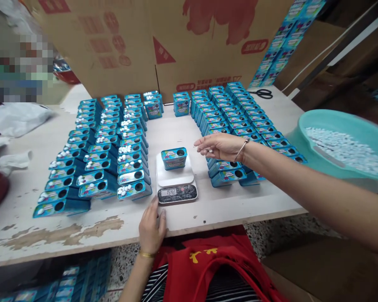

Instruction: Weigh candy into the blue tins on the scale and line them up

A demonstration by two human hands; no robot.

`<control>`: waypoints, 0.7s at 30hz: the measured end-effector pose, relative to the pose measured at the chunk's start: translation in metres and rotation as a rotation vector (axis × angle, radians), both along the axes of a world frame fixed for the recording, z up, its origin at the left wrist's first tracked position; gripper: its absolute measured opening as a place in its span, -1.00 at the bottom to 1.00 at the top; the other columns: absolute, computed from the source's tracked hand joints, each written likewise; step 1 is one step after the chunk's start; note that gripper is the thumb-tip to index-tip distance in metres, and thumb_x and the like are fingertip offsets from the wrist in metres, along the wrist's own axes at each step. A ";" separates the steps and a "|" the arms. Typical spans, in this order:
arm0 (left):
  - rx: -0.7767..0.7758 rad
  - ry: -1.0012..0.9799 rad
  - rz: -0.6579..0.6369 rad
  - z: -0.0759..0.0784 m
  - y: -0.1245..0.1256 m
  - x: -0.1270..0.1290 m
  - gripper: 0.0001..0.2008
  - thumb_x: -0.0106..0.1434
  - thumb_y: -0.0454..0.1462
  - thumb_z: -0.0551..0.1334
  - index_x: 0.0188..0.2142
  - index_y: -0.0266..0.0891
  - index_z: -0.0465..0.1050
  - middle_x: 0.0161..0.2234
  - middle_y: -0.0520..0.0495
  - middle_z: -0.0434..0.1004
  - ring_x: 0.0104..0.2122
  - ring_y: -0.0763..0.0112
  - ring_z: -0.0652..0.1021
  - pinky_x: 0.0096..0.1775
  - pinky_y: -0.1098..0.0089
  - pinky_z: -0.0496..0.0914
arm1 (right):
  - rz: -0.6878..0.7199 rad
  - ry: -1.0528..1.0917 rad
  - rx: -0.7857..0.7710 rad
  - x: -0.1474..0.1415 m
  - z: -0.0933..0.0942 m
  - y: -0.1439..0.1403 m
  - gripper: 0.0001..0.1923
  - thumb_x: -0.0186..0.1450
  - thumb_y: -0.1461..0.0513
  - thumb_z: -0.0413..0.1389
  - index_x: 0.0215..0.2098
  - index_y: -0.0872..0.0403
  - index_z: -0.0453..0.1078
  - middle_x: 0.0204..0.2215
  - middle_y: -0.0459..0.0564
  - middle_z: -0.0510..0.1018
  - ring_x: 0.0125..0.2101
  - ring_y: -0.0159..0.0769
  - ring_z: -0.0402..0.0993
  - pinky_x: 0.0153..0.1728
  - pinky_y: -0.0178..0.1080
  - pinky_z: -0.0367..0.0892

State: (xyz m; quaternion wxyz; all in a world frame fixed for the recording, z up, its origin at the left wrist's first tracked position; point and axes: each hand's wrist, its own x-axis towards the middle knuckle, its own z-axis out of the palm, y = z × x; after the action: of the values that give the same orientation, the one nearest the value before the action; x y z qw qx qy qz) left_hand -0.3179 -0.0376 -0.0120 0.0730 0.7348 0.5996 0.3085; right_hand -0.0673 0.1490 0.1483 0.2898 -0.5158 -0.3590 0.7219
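Observation:
A white digital scale (160, 178) stands on the table, its display reading about 154.2. On its platform sits a blue candy tin (174, 160) with a round dark hole in its lid. My right hand (216, 147) hovers to the right of that tin, fingers curled around a few small white candies (211, 151). At the table's front edge rests my left hand (151, 226), beside the lower left corner of the scale, with its thumb apart from the fingers and nothing in it. Whether its fingertips touch the scale I cannot tell.
Rows of blue tins (134, 191) fill the left side, many with white candies on their lids. More tins (228, 176) stand in rows on the right. A turquoise basin (343, 121) holds white candies. Black scissors (263, 94) lie near a large cardboard box (129, 46).

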 end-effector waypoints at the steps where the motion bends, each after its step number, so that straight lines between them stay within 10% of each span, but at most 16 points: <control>1: -0.001 0.004 -0.007 0.000 0.000 0.000 -0.52 0.29 -0.28 0.09 0.20 -0.22 0.12 0.08 -0.23 0.38 0.04 0.21 0.44 0.01 0.18 0.39 | 0.001 -0.003 -0.001 0.001 0.000 0.000 -0.81 0.11 0.57 0.07 -0.40 0.25 0.37 -0.59 0.01 0.42 -0.63 -0.52 0.29 -0.71 -0.53 0.18; 15: -0.009 -0.044 -0.060 0.009 -0.004 0.000 -0.54 0.27 -0.28 0.14 0.16 -0.19 0.17 0.00 -0.21 0.42 -0.10 0.28 0.49 -0.11 0.29 0.43 | 0.131 -0.045 0.159 -0.014 0.001 0.004 -0.96 0.23 0.37 0.10 -0.39 0.19 0.33 -0.63 -0.06 0.45 -0.75 -0.60 0.10 -0.78 -0.50 -0.11; 21: 0.174 -0.168 -0.044 0.051 0.021 0.003 -0.63 0.24 -0.32 0.17 0.05 -0.21 0.27 -0.15 -0.15 0.40 -0.33 0.45 0.45 -0.21 0.36 0.42 | 0.151 0.057 0.166 -0.012 -0.005 -0.028 -0.83 0.26 0.18 0.11 -0.38 0.15 0.31 -0.68 -0.17 0.38 -0.79 -0.63 -0.01 -0.76 -0.48 -0.19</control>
State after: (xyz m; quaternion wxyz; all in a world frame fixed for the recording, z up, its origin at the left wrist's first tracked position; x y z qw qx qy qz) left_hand -0.3144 -0.0162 0.0391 0.0659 0.7228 0.5462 0.4182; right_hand -0.0789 0.1205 0.1428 0.2863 -0.4406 -0.4469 0.7240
